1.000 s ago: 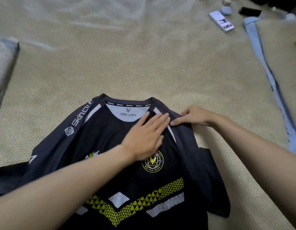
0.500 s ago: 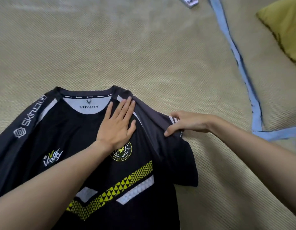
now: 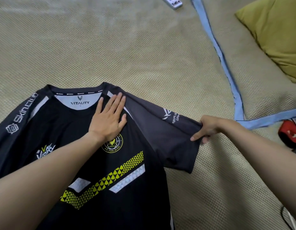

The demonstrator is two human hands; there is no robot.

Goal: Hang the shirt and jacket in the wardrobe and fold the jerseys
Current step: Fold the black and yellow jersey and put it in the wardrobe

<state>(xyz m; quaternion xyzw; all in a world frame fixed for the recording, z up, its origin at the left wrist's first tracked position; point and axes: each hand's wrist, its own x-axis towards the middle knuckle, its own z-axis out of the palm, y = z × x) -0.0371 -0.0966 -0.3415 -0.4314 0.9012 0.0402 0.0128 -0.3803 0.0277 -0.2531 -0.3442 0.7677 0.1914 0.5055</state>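
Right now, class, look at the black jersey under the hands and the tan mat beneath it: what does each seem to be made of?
The black jersey looks like thin, smooth synthetic sports knit, probably polyester: it has a faint sheen, printed logos, and its sleeve stretches taut where the right hand pinches it. The tan mat looks like woven cane or a plastic imitation: a regular, coarse weave shows; which one cannot be told.

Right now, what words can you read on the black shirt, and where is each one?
"VITALITY": inside the collar of the jersey.
"SKIN.CLUB": down the sleeve on the picture's left.
"WE THE HIVE": round chest badge.
"#V" and "VICTORY": chest logo, half hidden by an arm.
"REPUBLIC", "GAM...": stretched-out sleeve, letters partly cut off by a fold.
Neck tape print: too small to read.
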